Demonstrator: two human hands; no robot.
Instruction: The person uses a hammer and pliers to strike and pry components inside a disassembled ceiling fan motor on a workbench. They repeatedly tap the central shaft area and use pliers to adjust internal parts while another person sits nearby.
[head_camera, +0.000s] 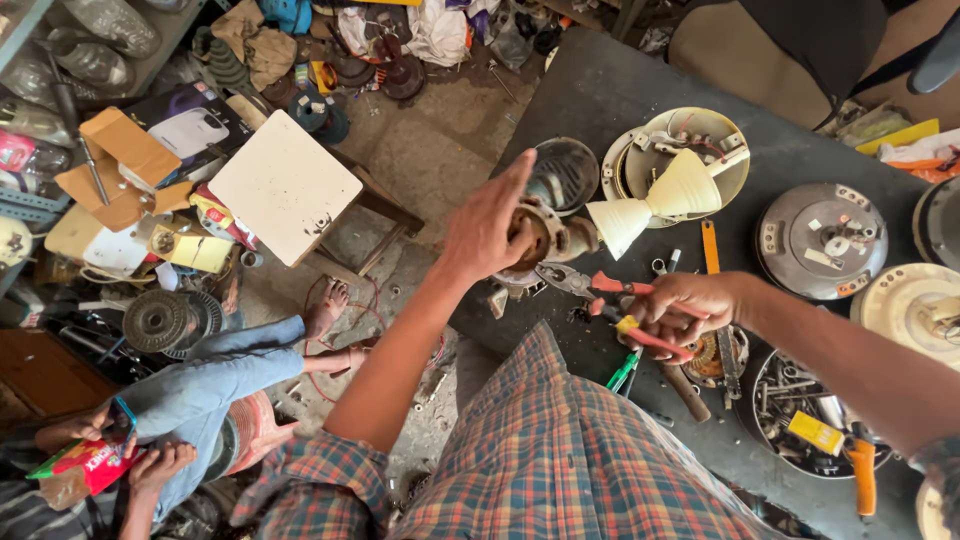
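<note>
Head view looked down on a dark table crowded with fan parts. The left hand was spread, fingers extended, resting on the rusty motor assembly at the table's near-left edge, with a cream cone-shaped cover just beside it. The right hand was closed around the red handles of a pair of pliers, whose metal nose lay close to the motor's base. A green-handled screwdriver lay on the table below that hand. Round metal fan housings sat farther right. On the floor to the left, another person in jeans sat beside a white stool.
</note>
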